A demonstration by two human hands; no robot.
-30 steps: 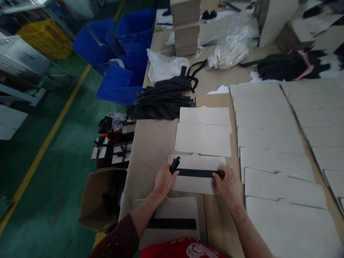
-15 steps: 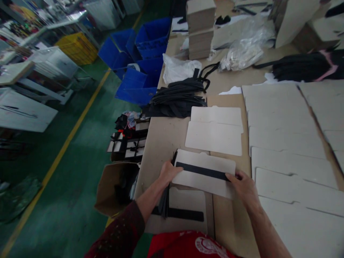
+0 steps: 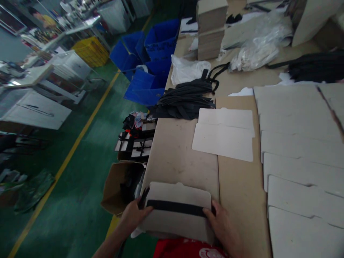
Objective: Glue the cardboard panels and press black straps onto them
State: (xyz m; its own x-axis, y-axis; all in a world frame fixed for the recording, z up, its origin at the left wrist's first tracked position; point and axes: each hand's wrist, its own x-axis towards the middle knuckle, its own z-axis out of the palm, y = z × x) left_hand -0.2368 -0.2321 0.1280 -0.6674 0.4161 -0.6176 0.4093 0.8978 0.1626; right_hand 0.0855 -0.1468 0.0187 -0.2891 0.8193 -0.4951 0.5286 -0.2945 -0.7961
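Note:
Close to my body is a pale, board-like panel with rounded corners and a small tab on its far edge. A flat black strip lies lengthwise across it. My left hand is closed on the panel's left end, thumb on the strip's end. Dark strip ends stick up beside that hand. My right hand pinches the panel's right end, its thumb at the other end of the strip. Whatever lies beneath the panel is mostly hidden.
Two overlapping pale panels lie ahead on the table, with rows of more panels to the right. Beyond are black strips, plastic bags and a tall stack of boards. Left of the table stand an open carton and blue bins.
Both hands have brought the panel and its black strip nearer to my body and leftward. It now covers the place where another panel with a strip showed. The view has shifted slightly left.

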